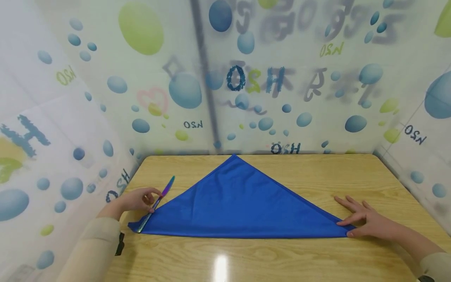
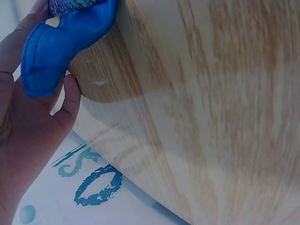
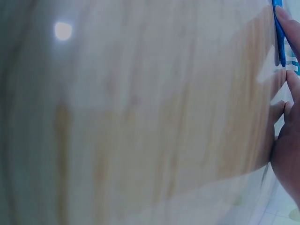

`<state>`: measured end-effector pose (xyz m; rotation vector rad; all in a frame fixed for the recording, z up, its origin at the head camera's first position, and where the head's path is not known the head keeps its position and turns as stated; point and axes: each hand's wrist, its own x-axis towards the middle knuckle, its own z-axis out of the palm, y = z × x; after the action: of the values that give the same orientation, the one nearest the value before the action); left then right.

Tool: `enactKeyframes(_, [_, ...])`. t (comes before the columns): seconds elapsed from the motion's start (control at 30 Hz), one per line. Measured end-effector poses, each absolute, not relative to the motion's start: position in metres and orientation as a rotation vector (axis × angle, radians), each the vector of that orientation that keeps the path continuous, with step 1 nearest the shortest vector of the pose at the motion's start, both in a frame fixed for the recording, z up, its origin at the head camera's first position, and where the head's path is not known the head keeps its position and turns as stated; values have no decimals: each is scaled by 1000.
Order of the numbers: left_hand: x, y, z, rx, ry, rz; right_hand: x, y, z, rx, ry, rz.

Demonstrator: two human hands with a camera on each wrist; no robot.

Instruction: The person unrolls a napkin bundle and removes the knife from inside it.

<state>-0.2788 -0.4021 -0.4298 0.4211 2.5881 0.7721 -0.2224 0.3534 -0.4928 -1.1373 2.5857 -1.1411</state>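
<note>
A blue cloth point(image 1: 239, 203), folded into a triangle, lies on the wooden table with its long edge toward me. Across its left corner point(image 2: 44, 61) slants a table knife point(image 1: 168, 187) with a purple-to-teal blade and a glittery patterned handle point(image 2: 70, 5). My left hand point(image 1: 139, 200) pinches the knife between thumb and fingers near where blade meets handle. At the cloth's right corner, my right hand point(image 1: 370, 222) rests with fingers spread, thumb and forefinger touching the fabric. Only the edge of that hand point(image 3: 288, 140) shows in the right wrist view.
The wooden table point(image 1: 296, 258) reaches back to a wall point(image 1: 303, 98) covered with a bubble pattern and lettering. Similar coverings stand at both sides. A bright reflection lies on the tabletop near the front.
</note>
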Motion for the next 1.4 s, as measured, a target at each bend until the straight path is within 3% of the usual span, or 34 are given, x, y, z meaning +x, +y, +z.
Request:
enactKeyframes(0.57, [-277, -392, -431, 245, 2600, 765, -223, 353, -494, -1154, 2580, -1154])
enactKeyframes(1.4, [-272, -380, -423, 262, 2600, 717, -224, 356, -495, -1137, 2577, -1152])
